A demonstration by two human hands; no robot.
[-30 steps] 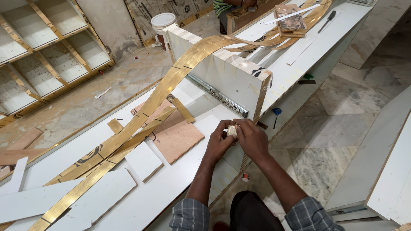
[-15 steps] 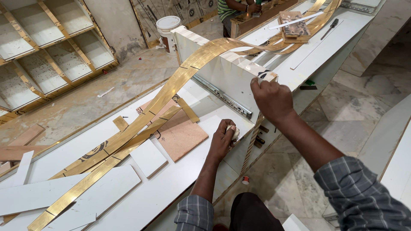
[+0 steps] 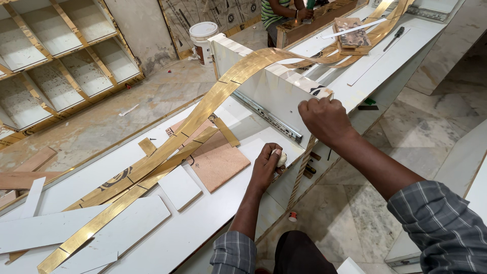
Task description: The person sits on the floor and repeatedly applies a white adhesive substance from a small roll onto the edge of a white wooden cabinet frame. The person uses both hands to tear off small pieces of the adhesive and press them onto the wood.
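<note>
The white drawer box (image 3: 276, 94) stands on edge at centre frame on the tabletop (image 3: 203, 228). The right hand (image 3: 324, 119) has just left the small pale lump (image 3: 280, 159) and now grips the box's near corner; the left hand (image 3: 266, 170) stays closed on the lump, so the hands are now apart.

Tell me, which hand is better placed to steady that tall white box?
Probably the right hand: it already rests on the top corner of the upright white wooden drawer box. The left hand is lower, closed around a small pale object on the white board.
</note>
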